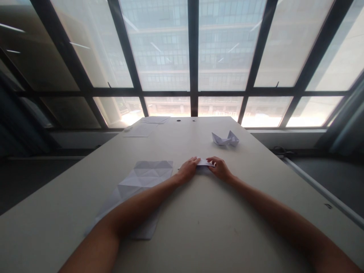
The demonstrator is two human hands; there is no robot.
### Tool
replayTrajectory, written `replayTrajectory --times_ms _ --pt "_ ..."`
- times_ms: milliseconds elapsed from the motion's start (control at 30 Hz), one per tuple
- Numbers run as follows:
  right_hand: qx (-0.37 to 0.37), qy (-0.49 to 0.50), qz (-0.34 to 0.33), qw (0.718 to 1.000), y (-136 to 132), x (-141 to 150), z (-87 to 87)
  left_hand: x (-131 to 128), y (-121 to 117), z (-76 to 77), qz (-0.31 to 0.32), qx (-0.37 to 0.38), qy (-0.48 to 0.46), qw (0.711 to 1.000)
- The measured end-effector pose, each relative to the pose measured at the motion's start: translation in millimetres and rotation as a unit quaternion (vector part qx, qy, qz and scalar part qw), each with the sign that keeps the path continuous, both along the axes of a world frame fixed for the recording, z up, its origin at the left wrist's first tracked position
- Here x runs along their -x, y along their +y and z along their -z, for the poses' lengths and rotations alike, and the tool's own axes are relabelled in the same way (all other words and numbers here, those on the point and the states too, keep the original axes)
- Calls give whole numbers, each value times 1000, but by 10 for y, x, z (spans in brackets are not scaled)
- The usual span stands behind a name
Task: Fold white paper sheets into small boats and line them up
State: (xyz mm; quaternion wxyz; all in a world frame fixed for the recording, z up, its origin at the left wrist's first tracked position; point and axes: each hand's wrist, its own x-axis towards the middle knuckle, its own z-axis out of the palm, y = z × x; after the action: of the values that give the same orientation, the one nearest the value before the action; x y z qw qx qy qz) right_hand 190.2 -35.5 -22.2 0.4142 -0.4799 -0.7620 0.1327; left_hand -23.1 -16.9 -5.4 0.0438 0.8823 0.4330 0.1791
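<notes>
A small folded piece of white paper (pixel 204 162) is between my two hands, just above or on the table. My left hand (pixel 189 169) lies over its left end, with the fingers closed on the paper. At the right end, my right hand (pixel 220 168) pinches the edge between thumb and fingers. Under and beside my left forearm rests a creased, unfolded white sheet (pixel 153 172) with a grid of fold lines, partly hidden by the arm. Beyond my right hand stands a folded paper boat (pixel 225 138) with two raised points.
Flat white sheets (pixel 139 131) lie at the far left of the white table (pixel 256 212). Two small dark spots, one of them a round hole (pixel 178 120), show near the far edge. Large dark-framed windows (pixel 193 57) rise behind the table.
</notes>
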Motion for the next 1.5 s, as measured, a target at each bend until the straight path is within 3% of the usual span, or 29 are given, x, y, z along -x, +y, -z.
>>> replayTrajectory --times_ms 267,567,667,800,967,1133,1233,1333,1433,1500 --pt "22 133 0 991 45 26 8 -61 -7 -70 -40 32 -159 986" --pt "37 95 -15 995 -17 77 -57 -159 22 -42 -61 87 -324 940" --pt "52 46 -13 998 -35 105 -59 -152 61 -19 -90 118 -334 931" --pt "17 -52 12 998 -52 100 -64 -109 133 9 -88 117 -291 945" --pt "-25 -168 -38 985 -68 52 -65 -39 145 27 -58 102 -314 942" --pt "-1 -266 -63 962 -75 14 -61 -4 78 6 -42 116 -350 928" --pt "14 -291 -84 953 -85 6 -77 -6 84 2 -63 113 -362 923" --pt "36 -284 -81 955 -92 17 -87 -24 98 28 -64 109 -301 945" --pt "48 -268 -57 961 -89 41 -71 -49 77 72 2 79 -144 986" --pt "43 -263 -50 963 -83 54 -50 -58 46 100 32 54 -50 997"
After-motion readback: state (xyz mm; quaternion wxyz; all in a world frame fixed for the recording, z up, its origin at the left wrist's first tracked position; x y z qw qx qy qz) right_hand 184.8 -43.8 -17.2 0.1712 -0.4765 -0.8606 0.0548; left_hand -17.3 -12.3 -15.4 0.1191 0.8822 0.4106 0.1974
